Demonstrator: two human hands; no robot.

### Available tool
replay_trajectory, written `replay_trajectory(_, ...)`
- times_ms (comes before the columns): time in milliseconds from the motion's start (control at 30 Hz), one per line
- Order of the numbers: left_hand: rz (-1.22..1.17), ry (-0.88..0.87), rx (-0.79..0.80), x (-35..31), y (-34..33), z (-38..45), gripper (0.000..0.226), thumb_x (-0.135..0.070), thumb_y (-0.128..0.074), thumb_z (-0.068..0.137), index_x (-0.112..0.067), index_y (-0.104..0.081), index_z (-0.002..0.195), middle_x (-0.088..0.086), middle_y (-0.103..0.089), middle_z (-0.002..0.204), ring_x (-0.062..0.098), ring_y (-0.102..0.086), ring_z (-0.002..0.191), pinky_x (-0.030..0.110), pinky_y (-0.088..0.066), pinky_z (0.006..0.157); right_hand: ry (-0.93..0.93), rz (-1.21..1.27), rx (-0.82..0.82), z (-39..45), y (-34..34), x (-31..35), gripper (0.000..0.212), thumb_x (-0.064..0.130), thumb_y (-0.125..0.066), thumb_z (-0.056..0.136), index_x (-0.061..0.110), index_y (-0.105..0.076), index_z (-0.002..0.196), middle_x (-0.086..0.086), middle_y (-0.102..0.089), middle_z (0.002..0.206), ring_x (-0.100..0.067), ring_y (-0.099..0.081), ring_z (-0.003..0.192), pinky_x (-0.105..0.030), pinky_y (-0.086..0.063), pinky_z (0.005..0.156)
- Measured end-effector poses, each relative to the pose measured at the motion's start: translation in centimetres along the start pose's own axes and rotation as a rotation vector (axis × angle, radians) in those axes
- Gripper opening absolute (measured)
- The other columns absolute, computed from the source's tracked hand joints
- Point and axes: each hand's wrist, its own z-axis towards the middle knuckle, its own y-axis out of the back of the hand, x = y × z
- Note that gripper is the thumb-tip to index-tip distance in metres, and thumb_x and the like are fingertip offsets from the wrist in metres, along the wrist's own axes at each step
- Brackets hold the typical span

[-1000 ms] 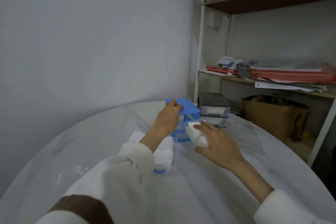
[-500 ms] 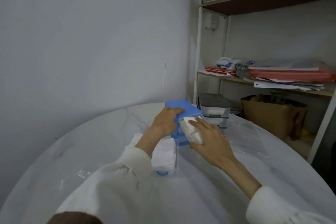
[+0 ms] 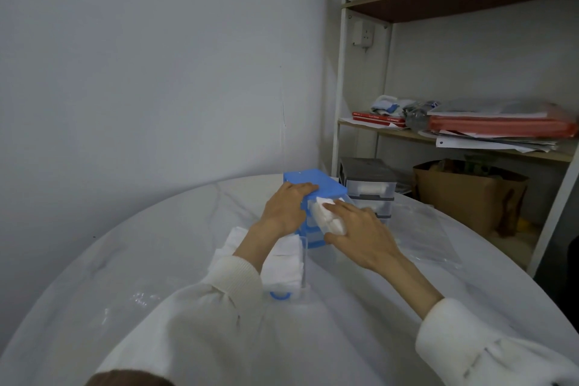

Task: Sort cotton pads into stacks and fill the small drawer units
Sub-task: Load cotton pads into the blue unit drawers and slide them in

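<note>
White round tabletop (image 3: 156, 260) at frame centre: left hand (image 3: 286, 207) pressed the blue plastic drawer unit (image 3: 313, 182); right hand (image 3: 360, 235) fingers (image 3: 333, 205) gripped a white cotton pad stack (image 3: 329, 218), touching its front opening.

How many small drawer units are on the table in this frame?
2. The blue drawer unit stands at the table's far edge, with the left hand resting on its top. The grey drawer unit stands just to its right. Hands may hide others.
</note>
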Motion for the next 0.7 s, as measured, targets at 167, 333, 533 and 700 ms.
replay_trajectory(167, -0.023, 0.015, -0.010, -0.1, -0.1, -0.1, 0.066, 0.011, -0.040, 0.085, -0.021, -0.036, 0.143, -0.002, -0.033, 0.150, 0.017, -0.028, 0.135, 0.025, -0.023, 0.110, 0.020, -0.059, 0.112, 1.8, 2.0, 0.6, 0.056, 0.041, -0.052, 0.089, 0.032, -0.035, 0.142, 0.000, -0.043, 0.142, -0.027, -0.043, 0.125, -0.037, -0.040, 0.093)
replay_trajectory(333, -0.033, 0.030, -0.005, -0.1, 0.0, -0.1, 0.066, 0.010, -0.041, 0.085, -0.022, -0.037, 0.142, -0.002, -0.035, 0.149, 0.019, -0.031, 0.134, 0.029, -0.026, 0.110, 0.055, -0.029, 0.091, 2.0, 1.3, 0.7, 0.059, 0.049, -0.053, 0.087, 0.030, -0.037, 0.140, 0.002, -0.045, 0.141, -0.025, -0.044, 0.124, -0.038, -0.041, 0.097)
replay_trajectory(533, -0.060, 0.010, -0.038, -0.5, 0.0, -0.2, 0.061, 0.011, -0.036, 0.087, -0.018, -0.040, 0.140, 0.000, -0.039, 0.147, 0.019, -0.033, 0.133, 0.025, -0.024, 0.109, 0.110, 0.048, 0.185, 0.6, 0.8, -1.3, 0.094, 0.068, -0.061, 0.071, 0.043, -0.009, 0.145, 0.009, -0.005, 0.152, -0.023, -0.022, 0.135, -0.042, -0.033, 0.106)
replay_trajectory(700, -0.079, 0.021, -0.041, -0.6, 0.0, -0.2, 0.060, 0.010, -0.036, 0.087, -0.019, -0.041, 0.140, 0.000, -0.039, 0.147, 0.020, -0.035, 0.133, 0.025, -0.025, 0.109, 0.180, 0.005, 0.116, 1.1, 0.8, -1.3, 0.084, 0.063, -0.062, 0.074, 0.038, -0.022, 0.143, 0.003, -0.009, 0.139, -0.020, -0.036, 0.118, -0.032, -0.041, 0.094)
